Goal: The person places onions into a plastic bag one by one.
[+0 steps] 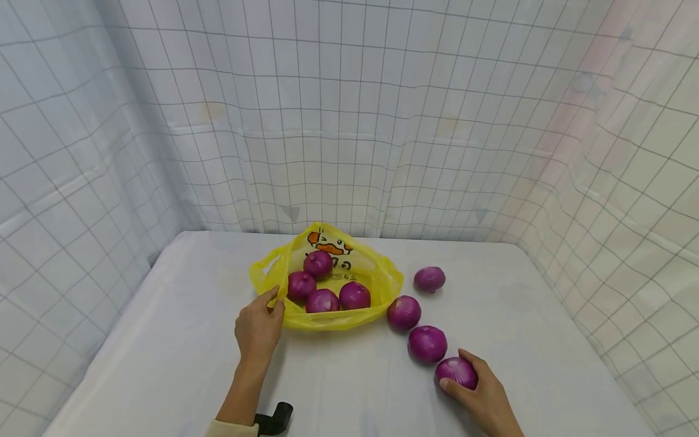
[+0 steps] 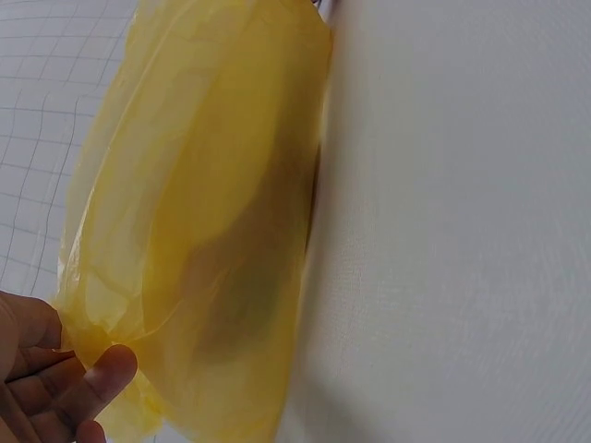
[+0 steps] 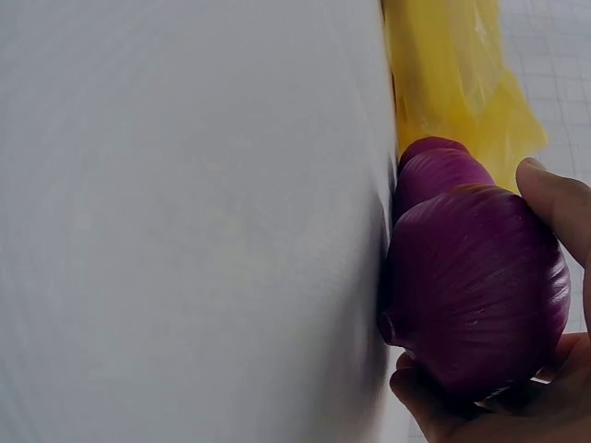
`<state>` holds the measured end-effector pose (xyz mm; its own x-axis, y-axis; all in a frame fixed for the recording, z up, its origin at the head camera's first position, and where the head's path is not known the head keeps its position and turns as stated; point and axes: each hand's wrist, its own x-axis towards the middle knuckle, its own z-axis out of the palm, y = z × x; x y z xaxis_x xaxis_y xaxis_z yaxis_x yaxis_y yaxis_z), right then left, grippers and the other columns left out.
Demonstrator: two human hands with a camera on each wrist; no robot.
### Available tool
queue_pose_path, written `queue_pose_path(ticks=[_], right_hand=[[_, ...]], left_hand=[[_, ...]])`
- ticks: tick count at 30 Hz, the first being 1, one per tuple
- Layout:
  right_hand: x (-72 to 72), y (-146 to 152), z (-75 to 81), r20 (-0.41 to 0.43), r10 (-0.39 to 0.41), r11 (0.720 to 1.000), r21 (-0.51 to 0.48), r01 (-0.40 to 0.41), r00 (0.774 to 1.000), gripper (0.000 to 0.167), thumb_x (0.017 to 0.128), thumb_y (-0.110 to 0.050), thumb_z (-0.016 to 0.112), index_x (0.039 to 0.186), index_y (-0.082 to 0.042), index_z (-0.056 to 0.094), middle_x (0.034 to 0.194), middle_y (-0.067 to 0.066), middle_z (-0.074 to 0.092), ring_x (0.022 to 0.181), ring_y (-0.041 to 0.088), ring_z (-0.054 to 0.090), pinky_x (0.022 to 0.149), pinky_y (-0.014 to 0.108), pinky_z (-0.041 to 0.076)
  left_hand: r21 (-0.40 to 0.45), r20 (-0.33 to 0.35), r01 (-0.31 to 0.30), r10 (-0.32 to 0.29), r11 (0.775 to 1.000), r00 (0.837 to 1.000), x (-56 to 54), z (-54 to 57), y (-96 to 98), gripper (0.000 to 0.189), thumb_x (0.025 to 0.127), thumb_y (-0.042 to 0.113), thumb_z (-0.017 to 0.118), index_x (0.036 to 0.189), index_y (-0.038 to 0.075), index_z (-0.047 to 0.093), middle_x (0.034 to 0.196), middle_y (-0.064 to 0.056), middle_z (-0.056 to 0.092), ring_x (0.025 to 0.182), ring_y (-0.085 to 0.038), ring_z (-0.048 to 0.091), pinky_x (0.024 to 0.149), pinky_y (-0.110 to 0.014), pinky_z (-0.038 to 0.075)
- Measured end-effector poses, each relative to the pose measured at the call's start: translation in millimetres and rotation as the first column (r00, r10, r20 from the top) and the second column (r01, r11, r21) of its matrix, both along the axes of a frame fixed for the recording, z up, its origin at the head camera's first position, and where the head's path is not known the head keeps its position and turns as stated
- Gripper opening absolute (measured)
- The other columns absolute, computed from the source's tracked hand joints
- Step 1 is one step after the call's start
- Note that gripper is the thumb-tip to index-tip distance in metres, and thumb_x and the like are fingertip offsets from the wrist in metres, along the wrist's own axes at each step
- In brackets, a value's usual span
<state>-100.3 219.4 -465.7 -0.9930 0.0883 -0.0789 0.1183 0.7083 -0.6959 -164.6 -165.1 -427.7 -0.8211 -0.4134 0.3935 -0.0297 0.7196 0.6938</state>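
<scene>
My left hand [image 1: 258,328] pinches the near rim of the yellow bag [image 1: 377,282], thumb and fingertips closed on the plastic at about 9 o'clock of its mouth, holding it open on the white table [image 1: 164,340]. In the left wrist view my thumb [image 2: 97,383] presses the crumpled film against my curled fingers.

My right hand [image 1: 483,397] wraps around the nearest onion [image 1: 456,371], fingers curled over its far side and thumb against its near side; the right wrist view shows the same onion [image 3: 476,291] cupped in my palm and resting on the table, not lifted clear as far as I can tell.

Four purple onions sit inside the bag: one at the back [image 1: 318,263], one at the left [image 1: 301,285], and two near the front rim [image 1: 323,301] [image 1: 355,295]. Four remain outside, trailing from the bag toward 4 o'clock: one just beside the bag's right corner [image 1: 404,312], another below it [image 1: 428,344], the one I grip, and a lone onion farther off at 3 o'clock [image 1: 429,278].

I judge the bagging about half done: four in, one in hand, three more on the table.
</scene>
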Motion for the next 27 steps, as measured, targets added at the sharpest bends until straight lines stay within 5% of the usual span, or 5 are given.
queue_pose_path(ticks=[12,27], right_hand=[[-11.5,-1.1,31.3,-0.025,-0.014,0.998,-0.061,0.012,1.000,0.078,0.077,-0.047,0.072,0.141,-0.015,0.040,0.143,0.020,0.044,0.121,0.037,0.050,0.095,0.051,0.046],[-38.0,-28.3,65.1,-0.140,0.044,0.982,-0.175,-0.068,0.989,0.076,0.077,-0.043,0.074,0.140,-0.022,0.040,0.142,0.012,0.045,0.121,0.034,0.052,0.094,0.048,0.049]], left_hand=[[0.000,-0.017,-0.005,0.005,1.000,1.000,-0.9,-0.1,-0.6,0.032,0.084,0.013,0.063,0.114,0.006,0.068,0.096,-0.017,0.073,0.063,-0.027,0.068,0.042,-0.026,0.039],[0.012,0.042,0.008,-0.008,1.000,0.999,-0.2,-1.4,-1.4,0.033,0.086,0.015,0.061,0.117,0.007,0.067,0.097,-0.019,0.072,0.062,-0.025,0.067,0.043,-0.026,0.037]])
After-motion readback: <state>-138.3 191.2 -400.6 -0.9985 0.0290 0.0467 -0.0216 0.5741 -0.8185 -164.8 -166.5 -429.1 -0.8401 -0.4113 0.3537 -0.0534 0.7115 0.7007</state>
